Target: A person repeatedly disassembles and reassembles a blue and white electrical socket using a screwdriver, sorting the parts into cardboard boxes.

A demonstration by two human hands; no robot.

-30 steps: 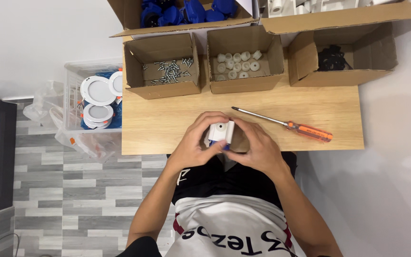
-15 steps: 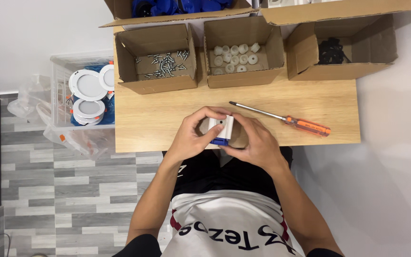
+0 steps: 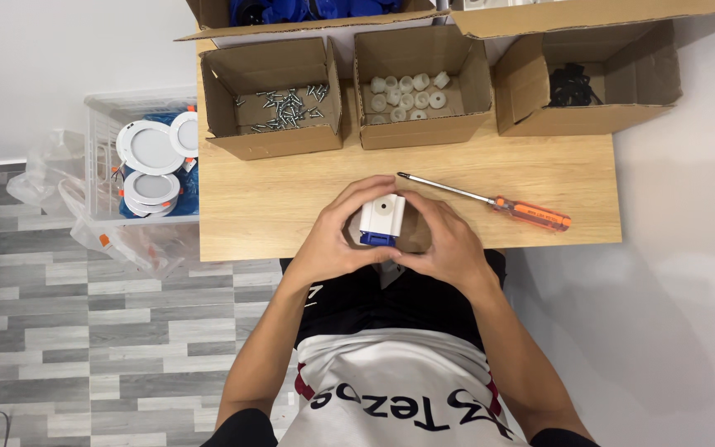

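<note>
**A:** The wooden table (image 3: 291, 207) is carrying everything, pale and smooth, and it is sitting tight against the white wall. Why are the three cardboard boxes lining its far edge?

**B:** I'd judge they are standing there with flaps open so each stays within reach. The right box (image 3: 614, 91) is holding something dark and tangled, too small to tell. The middle box (image 3: 419, 132) is keeping small white rounded caps (image 3: 407, 93), and the left box (image 3: 271, 136) is holding loose metal screws (image 3: 287, 103).

**A:** And beside the table, to the left?

**B:** A clear plastic bin (image 3: 101, 124) is sitting on the grey tiled floor, holding round white light fittings (image 3: 149, 149) with flat, matte faces.

**A:** The screwdriver (image 3: 490, 203)?

**B:** It is lying slantwise near the right hand (image 3: 448, 244), orange handle pointing right, thin steel shaft pointing at the hands.

**A:** What are the hands doing?

**B:** Both are cupping a small white block with a blue base (image 3: 381, 219) over the table's near edge. The left hand (image 3: 341, 240) is curling its fingers closed around one side, and the right is wrapping the other side, steadying it face-up between them.
</note>
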